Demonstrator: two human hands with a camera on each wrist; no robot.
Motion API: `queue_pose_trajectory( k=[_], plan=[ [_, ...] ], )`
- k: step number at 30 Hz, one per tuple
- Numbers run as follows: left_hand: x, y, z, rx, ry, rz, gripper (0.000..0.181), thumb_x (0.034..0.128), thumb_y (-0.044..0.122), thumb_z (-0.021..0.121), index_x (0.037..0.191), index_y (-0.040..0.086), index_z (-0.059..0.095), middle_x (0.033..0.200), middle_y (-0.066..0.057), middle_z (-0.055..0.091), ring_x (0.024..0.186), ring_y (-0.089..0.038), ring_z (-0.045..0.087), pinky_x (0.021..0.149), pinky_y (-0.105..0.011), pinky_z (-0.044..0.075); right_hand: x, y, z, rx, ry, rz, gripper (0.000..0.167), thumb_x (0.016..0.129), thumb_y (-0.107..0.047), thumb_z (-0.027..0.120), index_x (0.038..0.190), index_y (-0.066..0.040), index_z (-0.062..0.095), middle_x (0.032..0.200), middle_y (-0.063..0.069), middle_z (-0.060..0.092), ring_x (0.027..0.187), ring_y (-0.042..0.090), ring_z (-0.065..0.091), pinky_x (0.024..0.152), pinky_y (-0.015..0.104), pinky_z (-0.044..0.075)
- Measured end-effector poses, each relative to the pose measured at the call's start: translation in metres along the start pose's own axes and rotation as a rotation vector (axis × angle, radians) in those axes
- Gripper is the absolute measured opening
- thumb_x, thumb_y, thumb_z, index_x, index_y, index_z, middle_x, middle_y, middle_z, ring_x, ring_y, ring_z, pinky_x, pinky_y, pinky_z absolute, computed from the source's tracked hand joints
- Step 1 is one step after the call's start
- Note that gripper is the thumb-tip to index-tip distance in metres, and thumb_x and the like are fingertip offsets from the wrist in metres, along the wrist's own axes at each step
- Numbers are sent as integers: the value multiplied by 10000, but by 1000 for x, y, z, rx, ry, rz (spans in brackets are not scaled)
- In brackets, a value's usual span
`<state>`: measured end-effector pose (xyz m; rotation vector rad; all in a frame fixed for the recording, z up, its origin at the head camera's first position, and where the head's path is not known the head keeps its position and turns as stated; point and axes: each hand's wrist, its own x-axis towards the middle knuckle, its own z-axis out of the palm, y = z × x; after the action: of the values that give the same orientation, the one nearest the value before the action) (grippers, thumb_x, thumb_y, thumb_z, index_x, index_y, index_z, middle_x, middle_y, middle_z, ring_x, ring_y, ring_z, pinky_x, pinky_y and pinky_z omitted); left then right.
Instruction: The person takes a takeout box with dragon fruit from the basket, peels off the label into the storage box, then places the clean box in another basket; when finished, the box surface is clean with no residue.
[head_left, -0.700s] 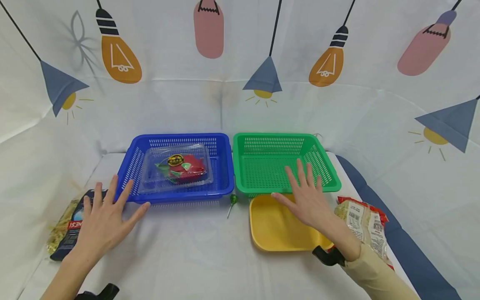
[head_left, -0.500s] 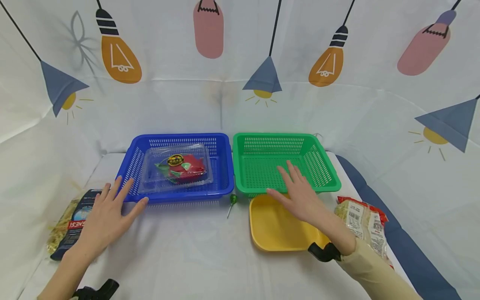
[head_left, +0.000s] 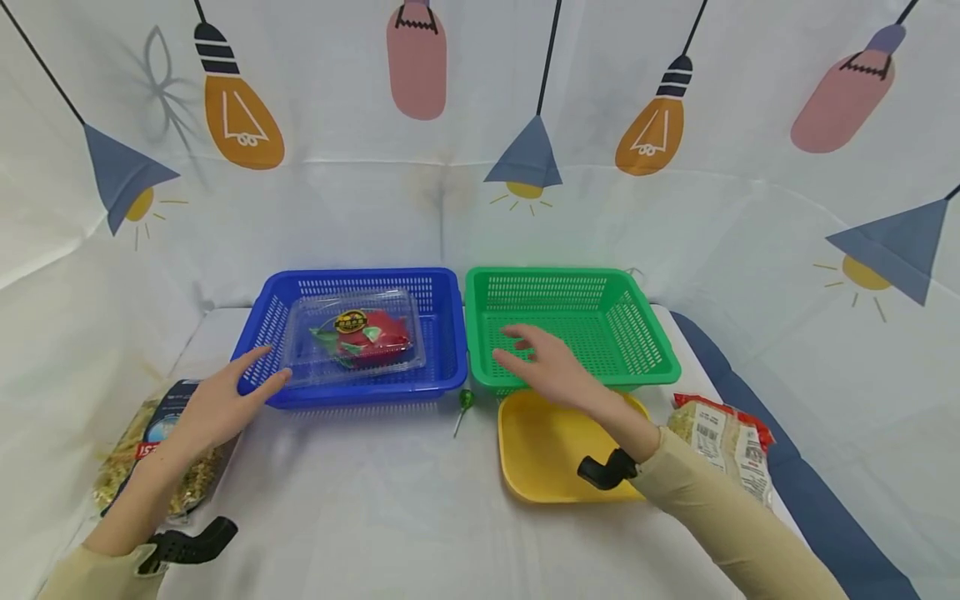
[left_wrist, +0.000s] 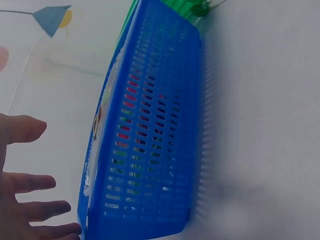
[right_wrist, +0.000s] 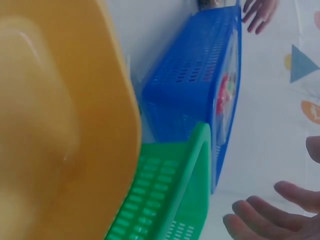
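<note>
In the head view, my left hand (head_left: 213,408) hovers by the left front corner of the blue basket (head_left: 360,397), fingers extended and holding nothing. Inside that basket lies a clear plastic box (head_left: 300,346) with a red and green fruit-like item (head_left: 386,333) in it. My right hand (head_left: 551,367) is held over the front of the green basket (head_left: 607,333), its fingers loosely bent around nothing. Below the right wrist sits a yellow tray (head_left: 532,454). Both hands also show in the right wrist view, where the right hand (right_wrist: 280,217) is apart from the green basket (right_wrist: 187,190).
A bag of pasta-like pieces (head_left: 195,487) lies at the left, partly behind my left forearm. Between the baskets, nearer me, is a green lollipop (head_left: 467,400). Another clear bag with red edges (head_left: 720,437) lies at the right. A patterned cloth (head_left: 337,217) hangs behind.
My right hand has moved left, its spread fingers now bending. My left hand has turned, and its fingers are closer together. The baskets and other things have stayed put.
</note>
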<state>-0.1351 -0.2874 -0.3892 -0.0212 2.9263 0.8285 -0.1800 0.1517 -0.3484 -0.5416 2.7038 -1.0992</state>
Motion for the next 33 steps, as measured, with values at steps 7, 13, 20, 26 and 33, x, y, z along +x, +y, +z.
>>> queue_pose_trajectory(
  k=[7,13,20,26,33],
  plan=[
    [16,-6,-14,-182,-89,7,851,1025,548,435,1592,4,108,1569,-371,179,1386,-609,230,1015,-758,296,28,-17,12,118,-82,47,512,1015,-386,571,1454,-133,495,1438,80,542,1290,289,533,1033,469,474],
    [32,-11,-19,-325,-149,7,851,1037,503,454,1593,-2,56,1610,-322,113,1439,-580,128,1061,-751,234,54,-28,22,204,-134,131,506,1008,-390,581,1446,-149,499,1404,82,564,1281,282,537,1031,472,474],
    [58,-19,-24,-492,-270,-3,863,1048,485,441,1586,-12,-16,1625,-311,-17,1460,-556,76,1142,-683,181,90,-40,31,394,-222,229,544,1016,-320,589,1483,-96,423,1433,142,517,1296,323,526,1075,455,455],
    [76,-25,-27,-565,-358,-26,876,1052,475,446,1585,13,-73,1630,-263,-140,1461,-562,0,1165,-665,134,119,-43,36,462,-283,301,638,1027,-313,570,1544,-58,298,1511,158,429,1362,342,458,1091,468,437],
    [94,-29,-28,-560,-396,-62,922,1042,486,465,1575,22,-126,1619,-295,-127,1456,-570,6,1168,-653,162,144,-42,43,507,-316,361,640,1022,-321,571,1539,-74,285,1539,226,368,1403,396,404,1092,509,427]
  ],
)
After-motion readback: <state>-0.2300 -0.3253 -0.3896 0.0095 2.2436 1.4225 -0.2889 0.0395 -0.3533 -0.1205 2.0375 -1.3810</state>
